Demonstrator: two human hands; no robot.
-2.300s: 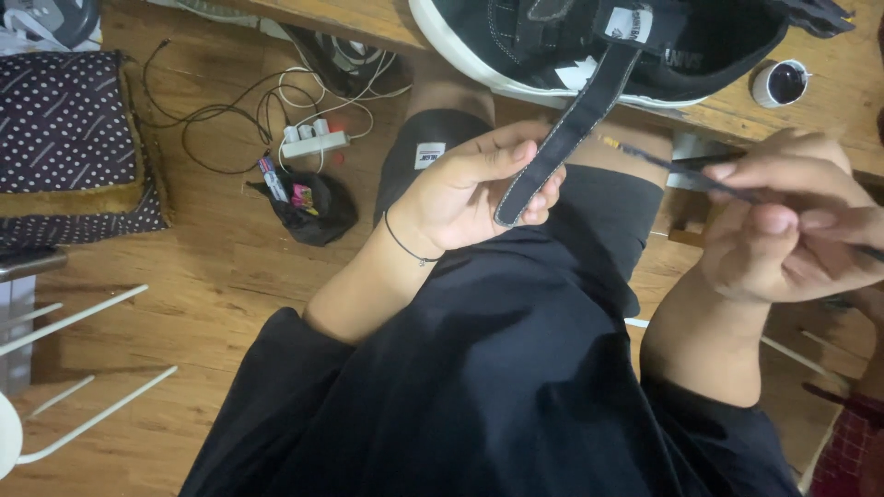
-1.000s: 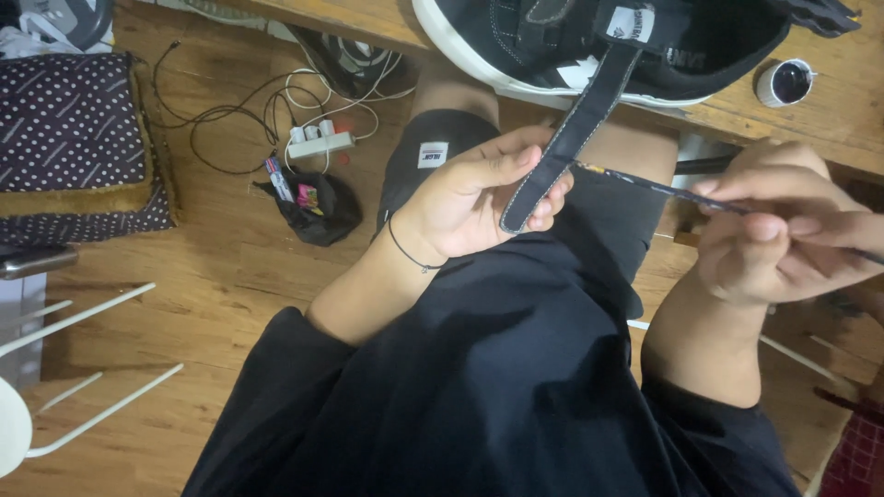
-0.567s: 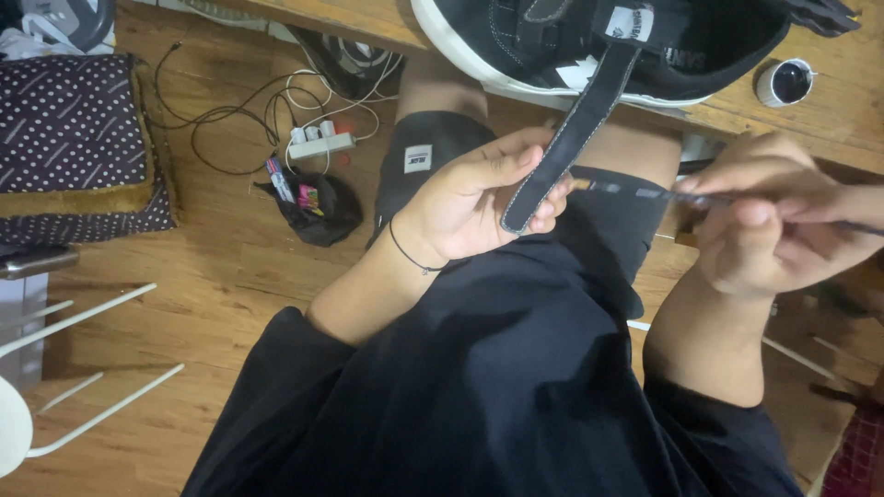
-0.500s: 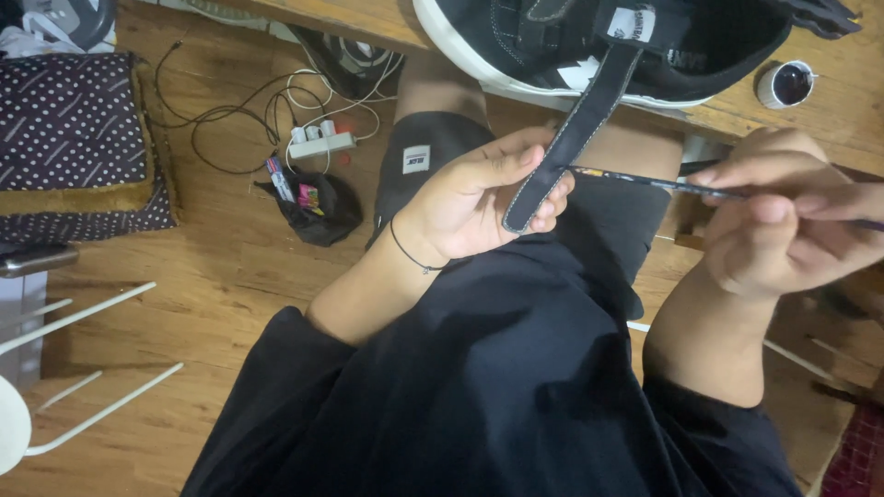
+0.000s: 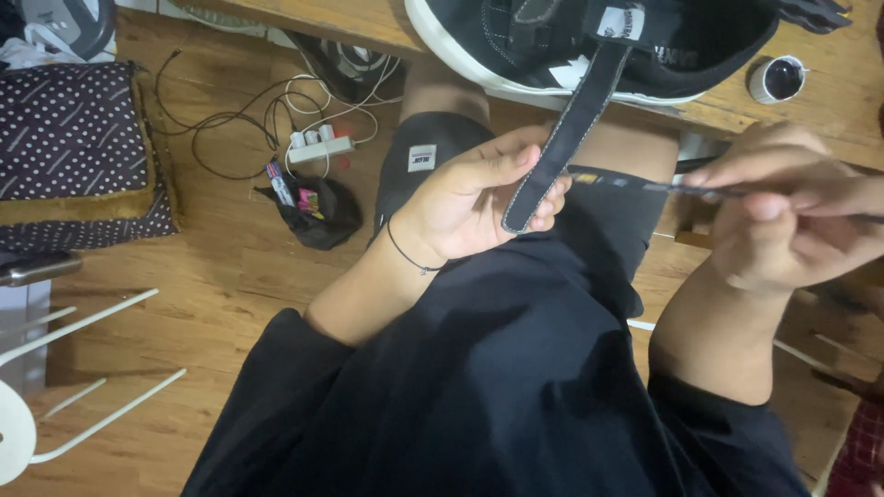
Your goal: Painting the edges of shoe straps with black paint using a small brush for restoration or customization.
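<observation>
Left hand [image 5: 474,198] pinches the black strap [image 5: 564,138] hanging from the shoe [image 5: 516,41] on the table [image 5: 829,87]; right hand [image 5: 796,221] grips a thin tool [image 5: 645,184], perhaps a brush. Keeping the strap taut should steady the tip.

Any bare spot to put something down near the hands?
Bare wood floor lies between the dotted cushion, the black pouch and the white stool legs. It is crowded around the power strip with its cables and on the bench beside the shoe.
</observation>
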